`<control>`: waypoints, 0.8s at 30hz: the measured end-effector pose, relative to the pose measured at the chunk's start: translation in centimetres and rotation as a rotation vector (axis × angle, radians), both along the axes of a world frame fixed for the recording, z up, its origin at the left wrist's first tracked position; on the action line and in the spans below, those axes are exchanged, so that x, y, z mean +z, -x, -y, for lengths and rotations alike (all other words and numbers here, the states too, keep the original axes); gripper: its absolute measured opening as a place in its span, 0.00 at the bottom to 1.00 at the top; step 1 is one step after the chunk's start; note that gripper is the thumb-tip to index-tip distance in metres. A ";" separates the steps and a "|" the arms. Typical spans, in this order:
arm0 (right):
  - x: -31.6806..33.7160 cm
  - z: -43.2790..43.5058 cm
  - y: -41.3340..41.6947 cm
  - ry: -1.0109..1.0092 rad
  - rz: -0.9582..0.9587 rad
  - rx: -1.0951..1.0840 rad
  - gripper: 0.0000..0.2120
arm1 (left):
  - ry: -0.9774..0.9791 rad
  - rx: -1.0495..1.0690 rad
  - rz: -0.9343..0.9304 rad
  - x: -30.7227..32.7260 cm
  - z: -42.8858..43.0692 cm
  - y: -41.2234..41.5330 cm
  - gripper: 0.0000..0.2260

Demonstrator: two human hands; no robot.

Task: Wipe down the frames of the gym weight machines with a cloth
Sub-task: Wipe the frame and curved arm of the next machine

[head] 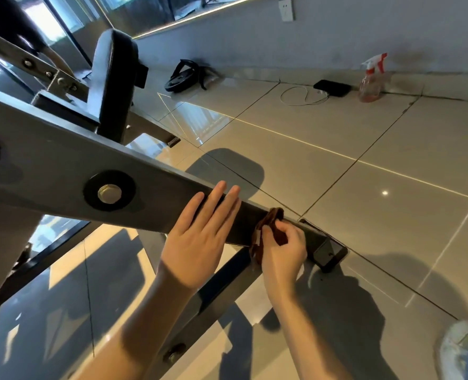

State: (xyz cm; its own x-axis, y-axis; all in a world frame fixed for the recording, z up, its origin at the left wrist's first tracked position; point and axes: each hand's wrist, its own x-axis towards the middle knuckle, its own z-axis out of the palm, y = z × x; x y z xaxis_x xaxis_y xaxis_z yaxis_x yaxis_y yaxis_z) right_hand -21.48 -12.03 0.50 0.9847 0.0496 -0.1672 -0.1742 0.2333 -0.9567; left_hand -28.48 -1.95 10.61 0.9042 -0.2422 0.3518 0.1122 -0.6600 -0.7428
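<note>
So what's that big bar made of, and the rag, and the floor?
Bar: looks like painted metal, grey and flat-sided, with a shiny bolt through it.
Rag: soft brown fabric, bunched in folds.
Floor: likely glazed tile, with shiny reflections and grout lines.

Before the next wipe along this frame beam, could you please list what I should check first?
1. Grip of right hand on cloth: ok.
2. Contact of cloth with frame beam: ok.
3. Flat left hand on beam, clear of cloth: ok.
4. Dampness of cloth: cannot tell.
5. Nearness of spray bottle: not ok, it stands off by the wall.
</note>
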 end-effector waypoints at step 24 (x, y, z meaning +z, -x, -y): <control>-4.9 -0.2 -1.6 0.022 -0.213 -0.005 0.06 | 0.019 -0.035 -0.045 -1.0 0.0 -0.7 0.22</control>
